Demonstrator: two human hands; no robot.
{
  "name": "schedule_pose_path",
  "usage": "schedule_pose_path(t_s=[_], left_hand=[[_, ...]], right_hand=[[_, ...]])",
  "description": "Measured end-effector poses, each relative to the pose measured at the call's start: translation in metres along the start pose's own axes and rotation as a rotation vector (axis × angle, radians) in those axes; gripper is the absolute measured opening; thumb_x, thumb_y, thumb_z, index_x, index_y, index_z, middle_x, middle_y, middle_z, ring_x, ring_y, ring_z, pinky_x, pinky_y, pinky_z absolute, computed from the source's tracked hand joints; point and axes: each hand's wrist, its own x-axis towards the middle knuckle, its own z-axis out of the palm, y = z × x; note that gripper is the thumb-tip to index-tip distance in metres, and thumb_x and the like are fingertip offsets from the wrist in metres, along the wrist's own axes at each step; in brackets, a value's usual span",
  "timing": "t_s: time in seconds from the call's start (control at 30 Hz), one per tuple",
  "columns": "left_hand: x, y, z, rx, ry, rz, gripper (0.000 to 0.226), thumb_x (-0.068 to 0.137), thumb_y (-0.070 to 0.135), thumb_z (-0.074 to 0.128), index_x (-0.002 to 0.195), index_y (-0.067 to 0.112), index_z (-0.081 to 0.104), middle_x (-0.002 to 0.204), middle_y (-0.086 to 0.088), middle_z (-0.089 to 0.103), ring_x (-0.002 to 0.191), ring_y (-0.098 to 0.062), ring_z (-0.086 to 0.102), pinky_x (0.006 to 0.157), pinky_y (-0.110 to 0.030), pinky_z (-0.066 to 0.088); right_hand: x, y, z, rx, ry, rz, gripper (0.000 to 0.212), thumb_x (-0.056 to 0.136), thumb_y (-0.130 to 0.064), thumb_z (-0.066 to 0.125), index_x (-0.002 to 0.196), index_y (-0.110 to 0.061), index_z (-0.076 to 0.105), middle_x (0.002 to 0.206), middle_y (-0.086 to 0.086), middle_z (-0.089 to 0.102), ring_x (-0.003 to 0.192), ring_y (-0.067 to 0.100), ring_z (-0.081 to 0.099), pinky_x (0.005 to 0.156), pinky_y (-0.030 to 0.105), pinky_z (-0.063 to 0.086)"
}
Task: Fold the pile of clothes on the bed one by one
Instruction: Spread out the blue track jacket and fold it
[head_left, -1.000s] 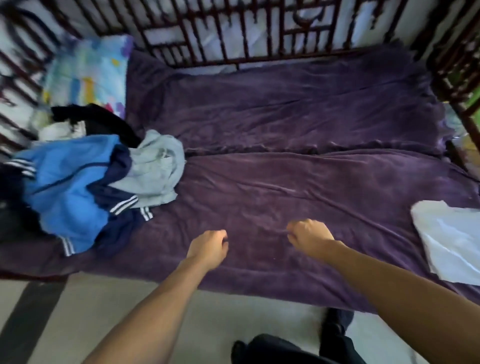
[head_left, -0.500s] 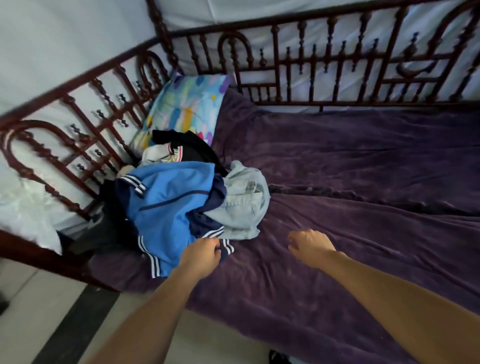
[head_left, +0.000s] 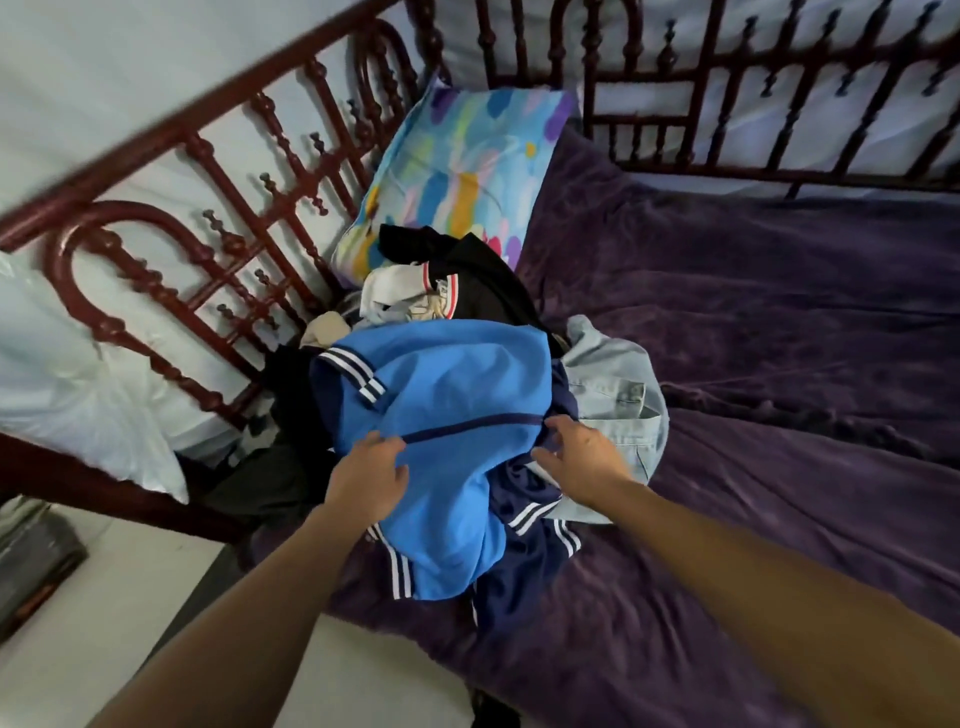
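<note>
The pile of clothes (head_left: 467, 332) lies heaped on the purple velvety bed cover (head_left: 779, 322), just in front of the multicoloured patterned pillow (head_left: 467, 156). Topmost is a bright blue track jacket (head_left: 447, 384) with navy panels and white stripes. A black garment (head_left: 483, 280) and a white garment with red trim (head_left: 405, 296) sit between it and the pillow, and a pale denim shirt (head_left: 618, 395) pokes out farther from the pillow, off to its right.

The left hand (head_left: 366, 475) rests on the jacket's side farthest from the pillow, beside the navy zip line. Its grip is loose, fingers laid on the cloth with nothing gathered. The right hand (head_left: 582, 462) touches the zip line's other end with fingers spread; its grip has not closed on anything.

The jacket looks tangled with the denim shirt, so lifting it carelessly would likely drag the shirt along. Part of the jacket hangs over the bed's edge, and a tug that way could spill clothes onto the floor. The smooth cloth may slide out of a shallow pinch.
</note>
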Motion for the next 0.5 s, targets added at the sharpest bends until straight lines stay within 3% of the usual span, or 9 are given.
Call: schedule_pose_path(t_s=[0.17,0.3,0.4,0.5], left_hand=[[0.093,-0.021,-0.007,0.019,0.072,0.154,0.048,0.090,0.023,0.056,0.136,0.012,0.045,0.133,-0.012,0.043,0.124,-0.032,0.041,0.098,-0.044,0.040],[0.156,-0.024,-0.005,0.176,-0.026,0.230,0.070,0.088,0.038,0.061,0.147,0.019,0.028,0.147,-0.010,0.036,0.134,-0.031,0.034,0.103,-0.045,0.034],[0.169,-0.023,0.003,0.204,-0.061,0.267,0.032,0.092,0.033,0.057,0.118,0.016,0.056,0.122,-0.006,0.056,0.120,-0.029,0.047,0.095,-0.042,0.036],[0.161,-0.004,-0.001,-0.074,0.030,0.383,0.014,0.096,0.025,0.049,0.089,0.013,0.048,0.102,-0.013,0.061,0.101,-0.036,0.056,0.076,-0.040,0.037]], right_hand=[[0.056,-0.026,0.021,0.363,0.202,0.315,0.054,0.088,-0.046,0.062,0.129,-0.015,0.047,0.112,0.002,0.062,0.099,0.024,0.060,0.079,0.038,0.051],[0.083,-0.040,0.049,0.635,0.236,0.567,0.035,0.086,-0.026,0.070,0.113,-0.011,0.054,0.101,0.004,0.058,0.090,0.024,0.056,0.072,0.030,0.045],[0.085,-0.044,0.061,0.800,0.291,0.658,0.007,0.088,-0.010,0.057,0.091,-0.006,0.062,0.080,0.005,0.056,0.070,0.019,0.051,0.060,0.029,0.042],[0.076,-0.046,0.030,0.803,0.510,0.609,0.015,0.088,-0.011,0.044,0.075,-0.005,0.050,0.069,0.007,0.041,0.064,0.018,0.037,0.057,0.031,0.029]])
